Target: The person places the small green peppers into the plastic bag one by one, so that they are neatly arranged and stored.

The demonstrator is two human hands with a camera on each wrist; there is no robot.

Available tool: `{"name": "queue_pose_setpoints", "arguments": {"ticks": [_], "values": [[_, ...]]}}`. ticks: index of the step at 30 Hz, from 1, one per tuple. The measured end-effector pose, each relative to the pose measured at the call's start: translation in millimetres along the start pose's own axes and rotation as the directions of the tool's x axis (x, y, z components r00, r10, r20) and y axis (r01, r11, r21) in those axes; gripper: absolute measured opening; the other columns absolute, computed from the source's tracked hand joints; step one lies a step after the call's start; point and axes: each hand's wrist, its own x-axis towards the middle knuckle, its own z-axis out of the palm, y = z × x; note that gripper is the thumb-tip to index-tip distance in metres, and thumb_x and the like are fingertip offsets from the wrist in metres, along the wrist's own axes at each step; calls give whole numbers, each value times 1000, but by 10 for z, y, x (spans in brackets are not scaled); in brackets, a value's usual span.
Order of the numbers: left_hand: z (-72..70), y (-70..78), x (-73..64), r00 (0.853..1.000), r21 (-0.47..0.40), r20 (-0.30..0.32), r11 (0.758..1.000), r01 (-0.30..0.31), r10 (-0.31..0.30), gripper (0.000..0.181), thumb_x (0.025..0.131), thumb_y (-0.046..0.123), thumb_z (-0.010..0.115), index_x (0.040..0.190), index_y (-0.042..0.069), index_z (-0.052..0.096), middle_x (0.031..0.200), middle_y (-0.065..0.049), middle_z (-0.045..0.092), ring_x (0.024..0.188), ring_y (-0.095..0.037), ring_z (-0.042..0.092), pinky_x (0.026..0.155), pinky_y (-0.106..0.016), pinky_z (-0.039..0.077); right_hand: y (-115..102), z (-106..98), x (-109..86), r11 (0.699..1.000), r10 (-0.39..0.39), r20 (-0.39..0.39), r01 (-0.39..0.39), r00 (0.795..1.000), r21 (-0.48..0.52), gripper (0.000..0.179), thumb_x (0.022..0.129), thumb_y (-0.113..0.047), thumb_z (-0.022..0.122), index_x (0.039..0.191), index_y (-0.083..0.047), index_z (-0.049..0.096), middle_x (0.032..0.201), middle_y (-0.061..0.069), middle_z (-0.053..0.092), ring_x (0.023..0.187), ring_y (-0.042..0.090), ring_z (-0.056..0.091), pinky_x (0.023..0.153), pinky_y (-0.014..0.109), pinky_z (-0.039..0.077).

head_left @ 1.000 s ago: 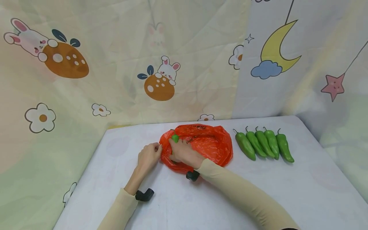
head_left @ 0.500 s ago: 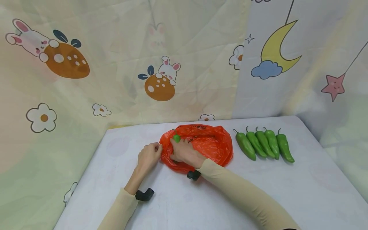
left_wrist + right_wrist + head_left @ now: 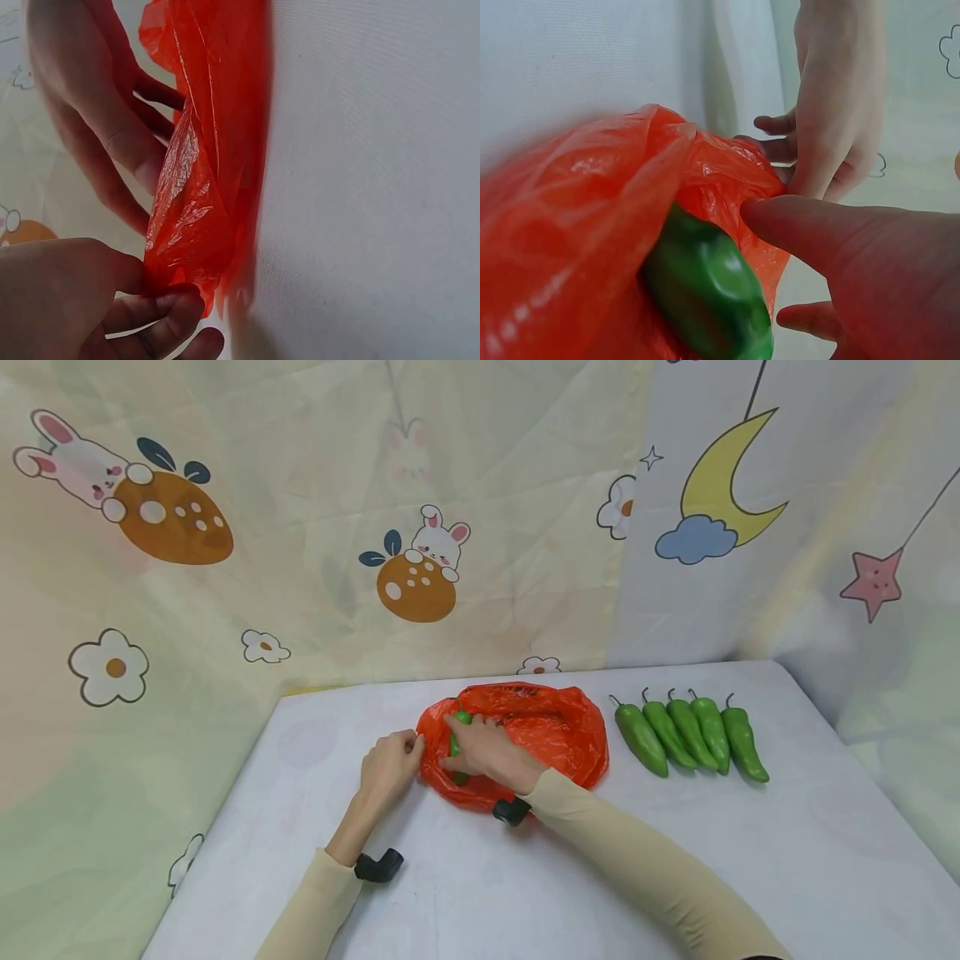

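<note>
A red plastic bag (image 3: 551, 743) lies spread with its mouth facing up on the white table. Its left rim is pinched between the thumb and fingers of my left hand (image 3: 388, 766); the left wrist view shows the thin film (image 3: 191, 217) bunched at those fingertips. Inside the bag's left side lies a green pepper (image 3: 454, 745), stem pointing away. My right hand (image 3: 487, 752) is over the bag beside the pepper, fingers spread. In the right wrist view the thumb stands apart from the pepper (image 3: 705, 281), whose one end is hidden by a fold.
Several green peppers (image 3: 684, 735) lie in a row on the table (image 3: 810, 827), right of the bag. A patterned cloth (image 3: 315, 527) hangs behind the table's back edge. Each wrist carries a small black camera (image 3: 378, 866).
My right hand has drawn slightly right and let go of the pepper, more of which now shows inside the bag. The left hand has stayed at the rim.
</note>
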Motion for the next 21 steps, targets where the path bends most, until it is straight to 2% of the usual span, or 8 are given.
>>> {"name": "queue_pose_setpoints", "arguments": {"ticks": [9, 14, 21], "values": [[-8, -15, -1, 1000, -8, 14, 1000, 3, -3, 34, 101, 30, 50, 73, 14, 62, 57, 0, 51, 52, -16, 46, 47, -27, 32, 95, -61, -44, 997, 2, 29, -4, 1000, 72, 88, 89, -52, 70, 160, -28, 24, 161, 20, 31, 147, 46, 31, 114, 63, 32], [-13, -22, -1, 1000, -11, 21, 1000, 5, -4, 34, 101, 31, 50, 73, 14, 62, 57, 0, 52, 52, -16, 47, 47, -27, 32, 149, -105, -95, 993, 12, 40, -17, 999, 116, 86, 89, -52, 70, 159, -32, 24, 162, 17, 31, 148, 43, 29, 108, 65, 38], [-25, -22, -9, 1000, -15, 6, 1000, 4, -3, 35, 101, 31, 50, 71, 14, 61, 56, 1, 52, 52, -16, 47, 47, -28, 32, 245, -185, -175, 987, -52, -2, 51, 999, 153, 86, 87, -50, 73, 158, -34, 27, 161, 17, 31, 145, 45, 34, 104, 63, 43]]}}
